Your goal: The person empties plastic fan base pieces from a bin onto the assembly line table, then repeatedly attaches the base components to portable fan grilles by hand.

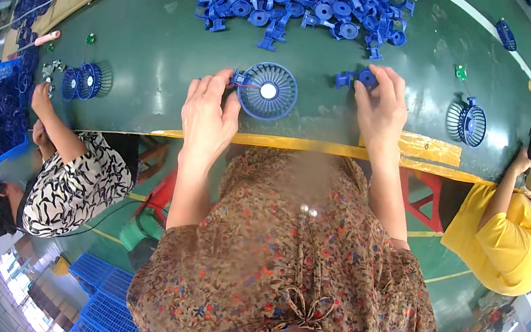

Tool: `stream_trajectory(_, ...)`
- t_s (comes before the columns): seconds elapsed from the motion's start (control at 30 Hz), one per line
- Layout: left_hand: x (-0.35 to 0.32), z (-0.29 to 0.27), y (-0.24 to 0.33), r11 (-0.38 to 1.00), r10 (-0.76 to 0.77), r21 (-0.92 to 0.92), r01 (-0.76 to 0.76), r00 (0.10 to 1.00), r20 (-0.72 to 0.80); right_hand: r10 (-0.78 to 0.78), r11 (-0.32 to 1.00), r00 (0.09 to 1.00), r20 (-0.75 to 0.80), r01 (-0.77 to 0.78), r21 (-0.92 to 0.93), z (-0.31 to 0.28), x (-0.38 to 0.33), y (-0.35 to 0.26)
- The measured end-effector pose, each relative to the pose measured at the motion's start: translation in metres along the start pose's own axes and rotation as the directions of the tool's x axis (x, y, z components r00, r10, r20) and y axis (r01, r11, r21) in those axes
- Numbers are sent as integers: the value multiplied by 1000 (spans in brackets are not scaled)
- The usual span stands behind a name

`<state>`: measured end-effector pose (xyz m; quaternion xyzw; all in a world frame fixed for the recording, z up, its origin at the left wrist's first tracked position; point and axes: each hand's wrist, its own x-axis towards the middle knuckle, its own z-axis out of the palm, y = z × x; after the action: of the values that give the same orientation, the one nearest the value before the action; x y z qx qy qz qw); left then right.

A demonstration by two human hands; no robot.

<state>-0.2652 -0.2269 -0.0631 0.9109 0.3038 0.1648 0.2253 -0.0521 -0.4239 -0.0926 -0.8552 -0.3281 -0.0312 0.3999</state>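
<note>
Left hand [210,107] pinches blue fan cage [267,91] from one side, seemingly to steady it at green table [154,41] | right hand [383,108] pinches blue bracket [365,79] | bracket heap [315,4] beyond, likely for easy reach

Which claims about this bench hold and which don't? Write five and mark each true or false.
1. The left hand holds a round blue cage. True.
2. The right hand is empty. False: it holds a small blue part.
3. A heap of blue parts lies on the table. True.
4. The co-worker at the right wears a black top. False: the top is yellow.
5. The table is green. True.
</note>
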Motion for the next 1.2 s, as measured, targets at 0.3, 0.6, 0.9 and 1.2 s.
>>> stream_trajectory(0.3, 0, -9, 7, 996, 5, 88, -3, 1000, -25, -113, 987, 989, 99, 123, -101, -5, 7, 0)
stream_trajectory(0.6, -9, 3, -6, 901, -149, -375, 217, 968, 201, 29, 987, 965, 259, 13, -159, -15, 16, -9)
stream_trajectory(0.9, -12, 8, -3, 821, -223, -470, 323, 941, 256, -215, 976, 959, 186, 215, 22, -4, 4, -61)
stream_trajectory(1.2, -9, 9, 2, 854, -182, -443, 272, 955, 235, -352, 934, 855, 382, 350, 77, 11, -9, -71)
